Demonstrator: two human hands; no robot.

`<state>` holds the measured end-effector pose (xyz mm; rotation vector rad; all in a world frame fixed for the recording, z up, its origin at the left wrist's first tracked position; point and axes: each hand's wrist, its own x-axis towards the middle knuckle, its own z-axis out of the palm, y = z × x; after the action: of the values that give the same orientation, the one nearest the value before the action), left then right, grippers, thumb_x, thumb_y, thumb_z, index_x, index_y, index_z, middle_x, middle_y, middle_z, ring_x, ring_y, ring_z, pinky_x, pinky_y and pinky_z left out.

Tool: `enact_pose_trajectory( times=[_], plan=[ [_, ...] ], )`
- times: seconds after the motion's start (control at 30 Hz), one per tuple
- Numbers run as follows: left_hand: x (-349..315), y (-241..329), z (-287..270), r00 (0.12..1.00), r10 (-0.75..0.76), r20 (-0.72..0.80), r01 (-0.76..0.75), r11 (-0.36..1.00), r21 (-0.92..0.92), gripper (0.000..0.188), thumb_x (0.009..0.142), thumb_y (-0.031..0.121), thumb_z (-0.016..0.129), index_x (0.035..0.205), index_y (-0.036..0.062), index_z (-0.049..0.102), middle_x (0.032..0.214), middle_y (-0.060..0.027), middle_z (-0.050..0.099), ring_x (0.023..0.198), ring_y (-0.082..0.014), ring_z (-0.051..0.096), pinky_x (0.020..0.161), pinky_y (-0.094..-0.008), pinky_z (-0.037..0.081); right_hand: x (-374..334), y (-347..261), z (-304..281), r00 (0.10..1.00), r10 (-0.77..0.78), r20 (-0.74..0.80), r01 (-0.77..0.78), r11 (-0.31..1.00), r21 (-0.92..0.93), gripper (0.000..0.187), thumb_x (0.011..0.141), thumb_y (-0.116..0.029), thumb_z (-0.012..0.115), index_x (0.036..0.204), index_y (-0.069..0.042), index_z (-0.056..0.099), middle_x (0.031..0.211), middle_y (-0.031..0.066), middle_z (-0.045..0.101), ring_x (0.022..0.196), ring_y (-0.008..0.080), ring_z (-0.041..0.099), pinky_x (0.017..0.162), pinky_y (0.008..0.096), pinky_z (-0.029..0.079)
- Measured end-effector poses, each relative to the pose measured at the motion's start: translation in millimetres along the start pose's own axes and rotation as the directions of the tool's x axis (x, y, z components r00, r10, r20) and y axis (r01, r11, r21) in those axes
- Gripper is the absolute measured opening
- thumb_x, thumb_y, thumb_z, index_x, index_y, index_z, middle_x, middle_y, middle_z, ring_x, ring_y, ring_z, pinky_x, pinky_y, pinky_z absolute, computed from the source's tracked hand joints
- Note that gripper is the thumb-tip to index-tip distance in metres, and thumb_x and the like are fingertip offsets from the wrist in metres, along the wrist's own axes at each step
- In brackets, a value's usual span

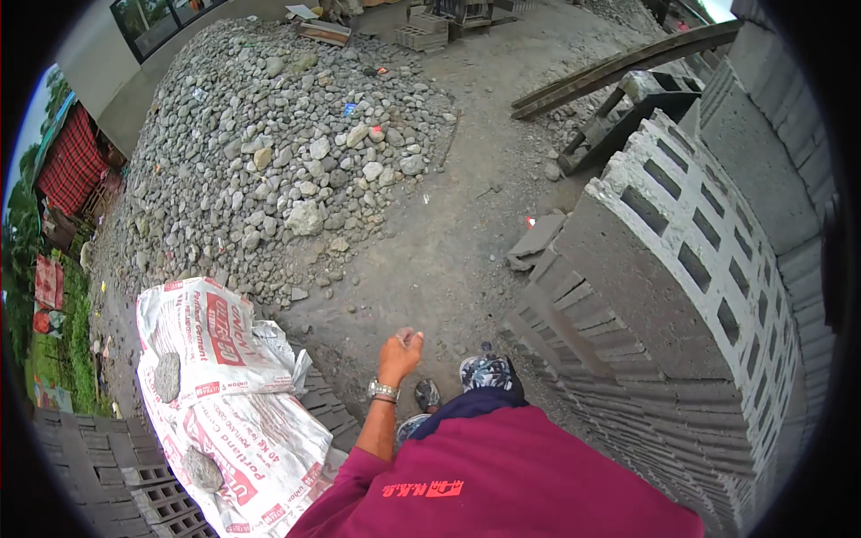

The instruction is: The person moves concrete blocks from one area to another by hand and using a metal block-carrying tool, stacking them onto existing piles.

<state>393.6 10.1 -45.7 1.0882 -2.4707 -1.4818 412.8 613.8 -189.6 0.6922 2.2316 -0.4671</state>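
My left hand (401, 355), with a metal watch (384, 391) on its wrist, hangs in front of my body above the dirt ground. Its fingers are loosely curled in, and no object shows in them. Closest to it on the left are white and red cement bags (256, 439), spread flat over stacked concrete blocks (327, 403). Two grey stones (168, 377) lie on top of the bags. My right hand is out of sight; only the maroon shirt (502, 475) shows on that side.
A tall stack of hollow concrete blocks (646, 314) rises close on my right, with a broken slab (536, 240) beside it. A wide heap of stones (269, 152) fills the left front. Wooden beams (628, 67) lean at the far right; more hollow blocks (421, 34) stand at the back.
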Motion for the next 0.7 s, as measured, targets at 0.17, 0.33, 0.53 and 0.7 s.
enact_pose_trajectory(
  times=[0.17, 0.33, 0.53, 0.7],
  plan=[
    [120, 34, -23, 0.992, 0.067, 0.108, -0.048, 0.984, -0.173, 0.048, 0.089, 0.034, 0.064, 0.116, -0.0064, 0.063, 0.103, -0.0181, 0.07, 0.096, -0.0224, 0.067, 0.084, -0.0319, 0.051, 53, -177, 82, 0.871, -0.433, 0.233, 0.482, 0.845, -0.23, 0.03, 0.09, -0.03, 0.054, 0.104, -0.01, 0.071, 0.097, 0.0161, 0.07, 0.09, 0.0272, 0.068, 0.078, 0.0407, 0.053],
    [265, 49, -24, 0.963, 0.108, 0.248, -0.058, 0.977, -0.203, 0.049, 0.09, 0.033, 0.064, 0.119, -0.0055, 0.062, 0.108, -0.0159, 0.069, 0.099, -0.0196, 0.065, 0.086, -0.0309, 0.05, 88, -382, 100, 0.841, -0.482, 0.246, 0.527, 0.831, -0.175, 0.026, 0.084, -0.028, 0.061, 0.102, -0.013, 0.072, 0.09, 0.0121, 0.071, 0.074, 0.0264, 0.07, 0.07, 0.0396, 0.056],
    [454, -47, -34, 0.983, -0.05, 0.179, 0.023, 0.989, 0.147, 0.042, 0.088, 0.034, 0.062, 0.109, -0.0014, 0.068, 0.099, -0.016, 0.071, 0.089, -0.0223, 0.068, 0.077, -0.0356, 0.052, 124, -622, 75, 0.966, -0.187, 0.176, 0.14, 0.958, 0.249, 0.035, 0.081, -0.028, 0.071, 0.101, 0.0, 0.069, 0.087, 0.0179, 0.07, 0.067, 0.0288, 0.07, 0.062, 0.0375, 0.057],
    [521, -157, -93, 0.827, -0.463, 0.317, 0.288, 0.835, 0.469, 0.03, 0.083, 0.031, 0.054, 0.1, 0.0077, 0.065, 0.095, -0.021, 0.069, 0.079, -0.0365, 0.068, 0.068, -0.0473, 0.052, 151, -771, 1, 0.971, -0.236, 0.037, 0.213, 0.926, 0.312, 0.033, 0.084, -0.029, 0.069, 0.1, 0.001, 0.069, 0.083, 0.0156, 0.07, 0.069, 0.0291, 0.07, 0.06, 0.0368, 0.056]
  ],
)
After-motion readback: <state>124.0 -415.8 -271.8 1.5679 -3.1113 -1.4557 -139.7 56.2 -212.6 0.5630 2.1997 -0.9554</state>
